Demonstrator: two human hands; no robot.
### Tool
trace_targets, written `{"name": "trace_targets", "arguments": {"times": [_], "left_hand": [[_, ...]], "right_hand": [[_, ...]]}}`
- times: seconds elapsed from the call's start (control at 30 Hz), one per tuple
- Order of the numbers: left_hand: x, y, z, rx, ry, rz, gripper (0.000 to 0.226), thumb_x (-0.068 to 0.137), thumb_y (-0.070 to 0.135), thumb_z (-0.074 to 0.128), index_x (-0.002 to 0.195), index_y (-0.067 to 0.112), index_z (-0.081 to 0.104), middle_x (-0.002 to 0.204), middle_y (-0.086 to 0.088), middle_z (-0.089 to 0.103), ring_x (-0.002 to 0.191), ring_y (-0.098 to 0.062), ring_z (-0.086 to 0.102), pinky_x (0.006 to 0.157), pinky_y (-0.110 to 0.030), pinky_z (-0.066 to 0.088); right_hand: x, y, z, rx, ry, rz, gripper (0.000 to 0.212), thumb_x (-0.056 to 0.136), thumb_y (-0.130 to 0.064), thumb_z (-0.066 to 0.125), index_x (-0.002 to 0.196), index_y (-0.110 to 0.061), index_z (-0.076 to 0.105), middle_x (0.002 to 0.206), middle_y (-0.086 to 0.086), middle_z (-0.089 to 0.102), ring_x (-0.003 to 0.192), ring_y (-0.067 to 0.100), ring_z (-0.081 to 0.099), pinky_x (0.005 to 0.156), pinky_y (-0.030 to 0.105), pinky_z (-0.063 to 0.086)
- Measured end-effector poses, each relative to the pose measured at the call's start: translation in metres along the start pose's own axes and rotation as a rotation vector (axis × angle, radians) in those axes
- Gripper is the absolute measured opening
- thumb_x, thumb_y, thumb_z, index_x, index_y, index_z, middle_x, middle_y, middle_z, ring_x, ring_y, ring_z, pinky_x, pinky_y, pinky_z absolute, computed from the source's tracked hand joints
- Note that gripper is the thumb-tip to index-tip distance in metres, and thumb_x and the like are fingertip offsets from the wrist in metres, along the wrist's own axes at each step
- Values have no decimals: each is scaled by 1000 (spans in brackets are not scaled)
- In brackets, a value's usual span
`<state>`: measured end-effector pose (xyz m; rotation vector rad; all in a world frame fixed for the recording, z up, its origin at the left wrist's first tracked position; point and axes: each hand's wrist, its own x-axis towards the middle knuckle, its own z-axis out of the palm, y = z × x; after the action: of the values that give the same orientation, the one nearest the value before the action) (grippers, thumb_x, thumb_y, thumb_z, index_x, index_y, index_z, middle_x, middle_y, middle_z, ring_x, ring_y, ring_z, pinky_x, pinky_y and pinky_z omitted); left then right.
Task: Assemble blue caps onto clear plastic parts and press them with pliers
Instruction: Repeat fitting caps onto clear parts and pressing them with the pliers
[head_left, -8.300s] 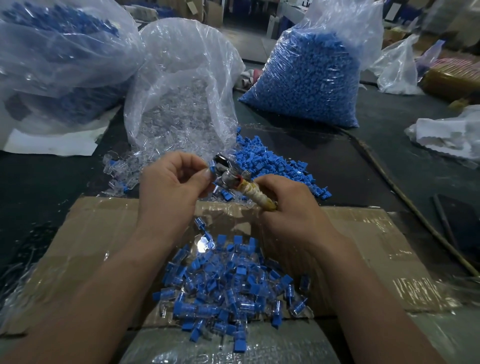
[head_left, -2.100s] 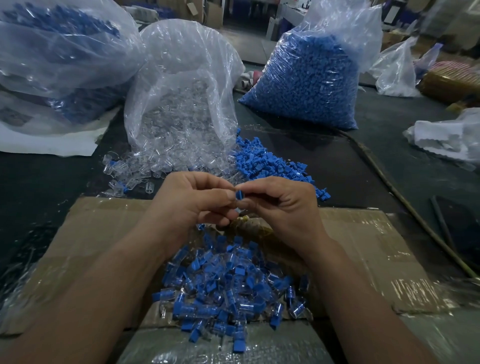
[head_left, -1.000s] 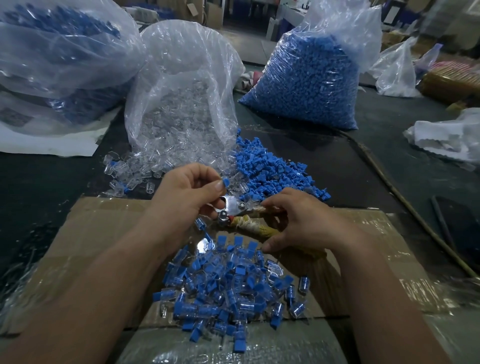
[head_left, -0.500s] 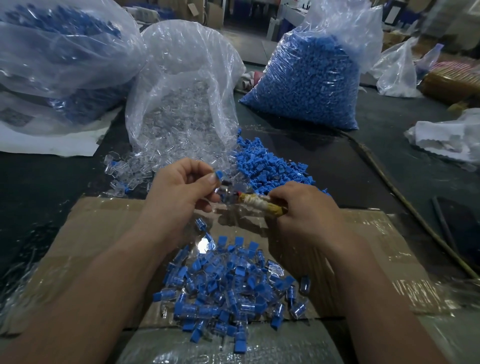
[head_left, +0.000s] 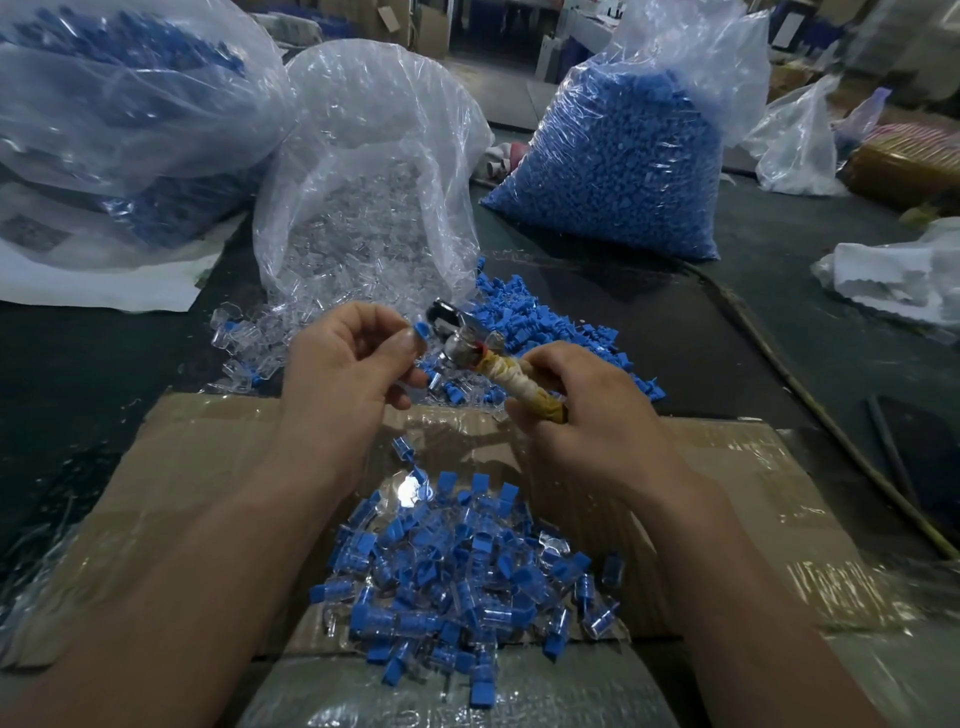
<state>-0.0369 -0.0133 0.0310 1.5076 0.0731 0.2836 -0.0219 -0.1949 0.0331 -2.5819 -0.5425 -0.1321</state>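
Note:
My left hand (head_left: 343, 364) pinches a small clear part with a blue cap (head_left: 420, 330) between thumb and fingers, held up above the cardboard. My right hand (head_left: 587, 410) grips the cloth-wrapped handles of the pliers (head_left: 467, 343), whose metal jaws point up-left and stand just right of the capped part. A heap of capped parts (head_left: 457, 571) lies on the cardboard (head_left: 197, 467) below both hands. Loose blue caps (head_left: 540, 322) and loose clear parts (head_left: 249, 343) are piled behind the hands.
An open bag of clear parts (head_left: 363, 197) stands behind the left hand. A full bag of blue caps (head_left: 623, 156) is at the back right, another bag (head_left: 119, 114) at the back left. A thin stick (head_left: 810, 410) and white wrapping (head_left: 898, 270) lie at the right.
Both hands rose slightly. The pliers tilted up and their jaws now stand just right of the capped part in my left hand. Earlier both hands joined a cap by fingers, then the right picked up the pliers.

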Motion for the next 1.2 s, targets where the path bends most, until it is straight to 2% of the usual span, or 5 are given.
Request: {"name": "trace_targets", "arguments": {"times": [0.33, 0.47, 0.7, 0.93, 1.2], "left_hand": [[-1, 0, 2, 42, -18, 33, 22, 86, -4, 52, 76, 15, 55, 64, 6, 60, 53, 0, 57, 48, -14, 48], [-1, -3, 1, 45, -33, 38, 23, 85, -4, 52, 75, 16, 55, 60, 10, 62, 53, -1, 58, 48, -14, 48], [-2, -5, 4, 41, -14, 60, 25, 86, -6, 52, 75, 16, 55, 65, 4, 60, 53, -3, 58, 48, -16, 48], [-3, -6, 3, 44, -4, 59, 25, 86, -6, 52, 75, 16, 54, 68, 1, 60, 53, -3, 58, 49, -16, 50], [-3, -6, 2, 54, 13, 65, 24, 86, -4, 53, 75, 17, 56, 66, 3, 60, 53, -3, 58, 51, -16, 50]], "right_hand": [[0, -1, 1, 68, -64, 11, 19, 84, -33, 60, 96, -30, 46, 82, -21, 43, 76, -4, 42, 64, 16, 29], [-1, -1, 0, 77, -91, 15, 16, 85, -30, 61, 93, -31, 47, 80, -18, 45, 73, -3, 42, 61, 17, 28], [0, -3, 0, 95, -91, 32, 15, 85, -26, 63, 97, -28, 54, 79, -14, 49, 75, 7, 48, 65, 25, 35], [-1, -5, 1, 100, -95, 48, 18, 84, -22, 64, 93, -32, 51, 74, -16, 49, 70, 0, 47, 63, 25, 35], [-2, -7, 4, 58, -43, 32, 18, 84, -21, 65, 98, -27, 56, 81, -13, 51, 77, 7, 50, 64, 25, 37]]}}
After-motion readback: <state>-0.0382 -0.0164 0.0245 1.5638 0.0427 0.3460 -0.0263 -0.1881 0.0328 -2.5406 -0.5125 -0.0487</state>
